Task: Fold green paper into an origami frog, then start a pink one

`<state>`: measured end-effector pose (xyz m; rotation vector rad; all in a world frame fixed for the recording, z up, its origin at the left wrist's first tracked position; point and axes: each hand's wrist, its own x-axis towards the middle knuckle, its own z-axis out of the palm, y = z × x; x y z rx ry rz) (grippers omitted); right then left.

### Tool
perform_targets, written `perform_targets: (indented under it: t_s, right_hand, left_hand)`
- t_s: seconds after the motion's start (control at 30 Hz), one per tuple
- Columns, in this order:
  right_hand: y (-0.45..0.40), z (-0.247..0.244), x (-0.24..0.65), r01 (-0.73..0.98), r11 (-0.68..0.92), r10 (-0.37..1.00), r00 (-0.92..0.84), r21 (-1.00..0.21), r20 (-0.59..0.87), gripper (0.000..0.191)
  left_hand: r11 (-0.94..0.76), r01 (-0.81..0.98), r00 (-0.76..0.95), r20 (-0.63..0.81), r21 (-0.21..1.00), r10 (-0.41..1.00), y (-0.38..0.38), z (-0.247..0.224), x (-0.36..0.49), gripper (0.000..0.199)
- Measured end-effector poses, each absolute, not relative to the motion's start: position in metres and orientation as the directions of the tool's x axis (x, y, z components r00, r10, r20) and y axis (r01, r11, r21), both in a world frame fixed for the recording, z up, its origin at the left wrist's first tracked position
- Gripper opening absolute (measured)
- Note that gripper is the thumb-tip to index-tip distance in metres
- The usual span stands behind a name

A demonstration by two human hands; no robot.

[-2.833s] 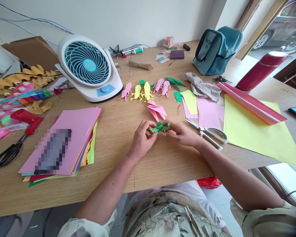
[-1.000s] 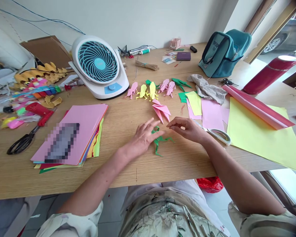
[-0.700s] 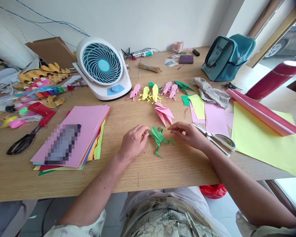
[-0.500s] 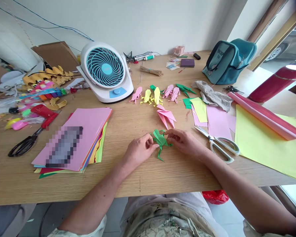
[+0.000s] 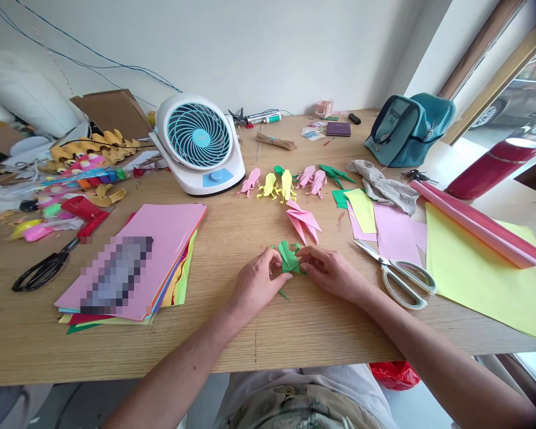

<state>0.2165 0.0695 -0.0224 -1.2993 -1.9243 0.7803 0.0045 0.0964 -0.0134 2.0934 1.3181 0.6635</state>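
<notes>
Between my two hands is a green origami frog [image 5: 288,257] of folded paper, close to the tabletop. My left hand [image 5: 259,280] pinches its left side with thumb and fingers; a thin green leg pokes out below the thumb. On the other side, my right hand [image 5: 329,271] has its fingertips closed on the frog's right edge. Parts of the frog are hidden by the fingers. Just beyond lies a pink folded paper piece [image 5: 304,220] with pointed flaps. Farther back stand several finished paper frogs, among them a yellow one [image 5: 287,185] and a pink one [image 5: 251,180].
White-handled scissors [image 5: 402,274] lie right of my right hand, beside yellow paper sheets [image 5: 477,286]. A stack of coloured paper [image 5: 161,250] is at left, with black-handled scissors [image 5: 49,265]. Behind are a fan [image 5: 201,143], a teal bag [image 5: 406,131] and a red bottle [image 5: 491,170].
The frog has turned in my fingers, and less of its lower leg shows. Both hands have drawn closer around it. The whole view has shifted slightly downward in the picture.
</notes>
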Motion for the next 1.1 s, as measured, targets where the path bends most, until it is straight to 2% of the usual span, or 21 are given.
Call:
perform_targets:
  t_s: [0.13, 0.27, 0.4, 0.47, 0.53, 0.67, 0.8, 0.97, 1.1]
  right_hand:
    - [0.073, -0.023, 0.225, 0.625, 0.325, 0.938, -0.116, -0.71, 0.327, 0.019]
    - [0.088, -0.026, 0.241, 0.755, 0.293, 0.87, 0.043, -0.586, 0.491, 0.019]
    - [0.112, -0.027, 0.251, 0.883, 0.256, 0.872, -0.036, -0.393, 0.488, 0.04]
    - [0.125, -0.028, 0.249, 0.912, 0.26, 0.876, -0.085, -0.317, 0.475, 0.034]
    - [0.135, -0.028, 0.245, 0.909, 0.291, 0.868, -0.119, -0.299, 0.482, 0.02]
    - [0.141, -0.028, 0.242, 0.865, 0.372, 0.797, -0.112, -0.336, 0.594, 0.022]
    - [0.131, -0.02, 0.248, 0.795, 0.41, 0.709, 0.03, -0.447, 0.704, 0.021]
    - [0.119, -0.013, 0.251, 0.617, 0.401, 0.723, 0.241, -0.678, 0.647, 0.013]
    - [0.12, -0.013, 0.252, 0.533, 0.394, 0.73, 0.314, -0.749, 0.607, 0.01]
  left_hand:
    - [-0.311, 0.647, 0.36, 0.08, 0.696, 0.93, 0.096, -0.014, 0.007, 0.031]
    - [-0.328, 0.71, 0.323, 0.126, 0.623, 0.938, 0.092, -0.016, 0.014, 0.037]
    - [-0.361, 0.747, 0.326, 0.166, 0.558, 0.931, 0.091, -0.018, 0.019, 0.036]
    - [-0.367, 0.751, 0.326, 0.174, 0.549, 0.929, 0.093, -0.019, 0.018, 0.032]
    - [-0.364, 0.754, 0.316, 0.184, 0.546, 0.931, 0.097, -0.02, 0.015, 0.029]
    - [-0.347, 0.764, 0.268, 0.222, 0.545, 0.937, 0.108, -0.021, 0.004, 0.025]
    - [-0.383, 0.763, 0.251, 0.307, 0.52, 0.918, 0.123, -0.024, -0.006, 0.018]
    - [-0.432, 0.727, 0.264, 0.363, 0.534, 0.893, 0.14, -0.029, -0.013, 0.018]
    - [-0.394, 0.695, 0.234, 0.329, 0.602, 0.915, 0.145, -0.03, -0.022, 0.017]
